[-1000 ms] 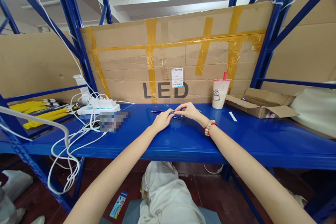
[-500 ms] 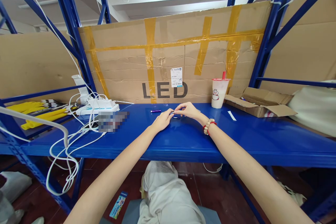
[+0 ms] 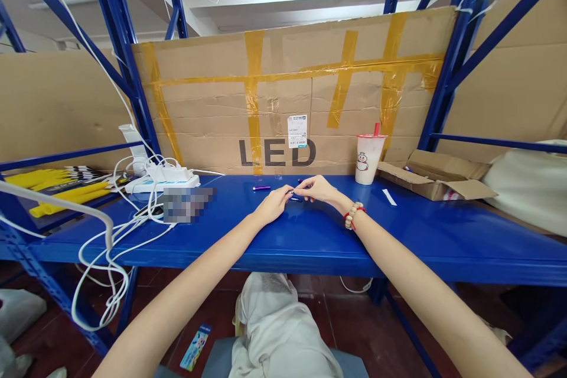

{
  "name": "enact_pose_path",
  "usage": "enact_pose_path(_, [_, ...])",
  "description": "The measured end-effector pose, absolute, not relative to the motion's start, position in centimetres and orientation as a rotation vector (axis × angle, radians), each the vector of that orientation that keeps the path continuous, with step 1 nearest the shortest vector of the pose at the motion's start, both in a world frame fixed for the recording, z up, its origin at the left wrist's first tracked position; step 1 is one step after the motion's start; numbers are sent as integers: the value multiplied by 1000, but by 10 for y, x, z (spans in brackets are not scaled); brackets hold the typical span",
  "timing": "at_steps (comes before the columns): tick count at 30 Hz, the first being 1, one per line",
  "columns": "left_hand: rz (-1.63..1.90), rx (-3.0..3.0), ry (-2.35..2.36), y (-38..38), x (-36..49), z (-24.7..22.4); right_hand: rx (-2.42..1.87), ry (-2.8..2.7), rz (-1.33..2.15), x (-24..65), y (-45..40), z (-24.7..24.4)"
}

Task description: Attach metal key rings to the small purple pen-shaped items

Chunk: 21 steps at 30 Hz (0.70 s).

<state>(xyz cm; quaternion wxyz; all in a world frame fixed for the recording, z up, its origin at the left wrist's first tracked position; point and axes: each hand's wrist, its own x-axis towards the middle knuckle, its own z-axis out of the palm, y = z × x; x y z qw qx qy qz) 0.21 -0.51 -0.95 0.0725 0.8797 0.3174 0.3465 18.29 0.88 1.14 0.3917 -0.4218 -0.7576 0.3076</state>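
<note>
Both hands meet over the blue tabletop [image 3: 319,242], nearer its far edge than its near one. The left hand [image 3: 273,204] and the right hand [image 3: 319,190] come fingertip to fingertip, and each has its grip closed on a small dark piece [image 3: 291,191] between them, too small to make out clearly. Just under the right hand's fingers a slim blue pen-like part [image 3: 296,199] lies on the tabletop. A short purple tube [image 3: 261,188] lies beyond the left hand, close to the far edge. The right wrist wears a beaded bracelet [image 3: 353,215]. To the right, a lidded cup [image 3: 365,168] with a red straw stands upright near the far edge; a white strip [image 3: 389,197] lies just in front of it, and an open cardboard box [image 3: 438,190] sits farther toward the right end. Toward the left end, a white power strip [image 3: 186,184] lies near the far edge, and white cables [image 3: 110,284] trail from that end over the near edge, by the left corner.
</note>
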Motion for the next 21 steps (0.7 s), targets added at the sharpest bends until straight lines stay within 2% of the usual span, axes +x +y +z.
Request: enact_pose_path(21, [1035, 2599, 1097, -2, 1, -8, -1117, -1934, 834, 184, 6, 12])
